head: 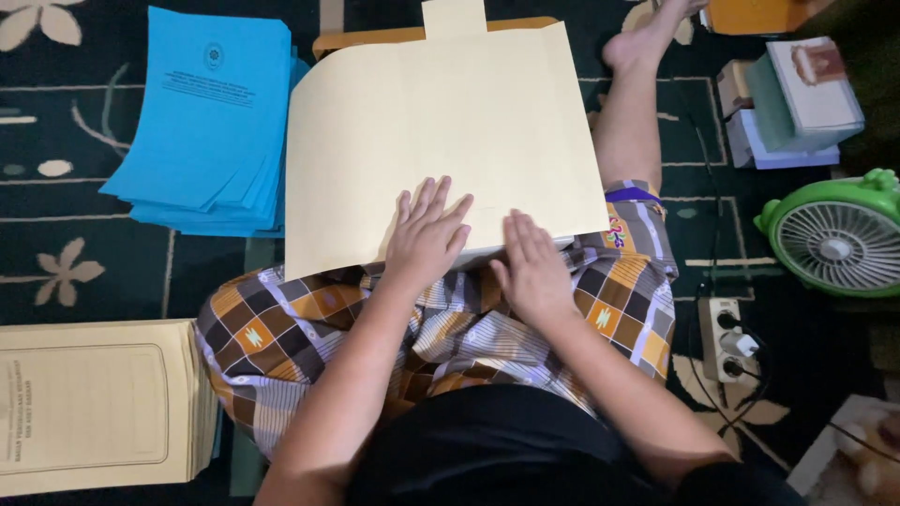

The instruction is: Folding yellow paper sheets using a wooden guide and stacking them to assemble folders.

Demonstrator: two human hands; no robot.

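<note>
We press both hands flat, left hand [427, 234] and right hand [532, 267], fingers spread, on the folder [441, 122]; best kept even.

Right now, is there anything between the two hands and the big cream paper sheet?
Nothing visible. The left hand and the right hand both lie flat, palms down, directly on the lower edge of the cream paper sheet.

Folder [441, 122] on lap, paper stack [211, 122] left, fan [839, 239] right
</note>
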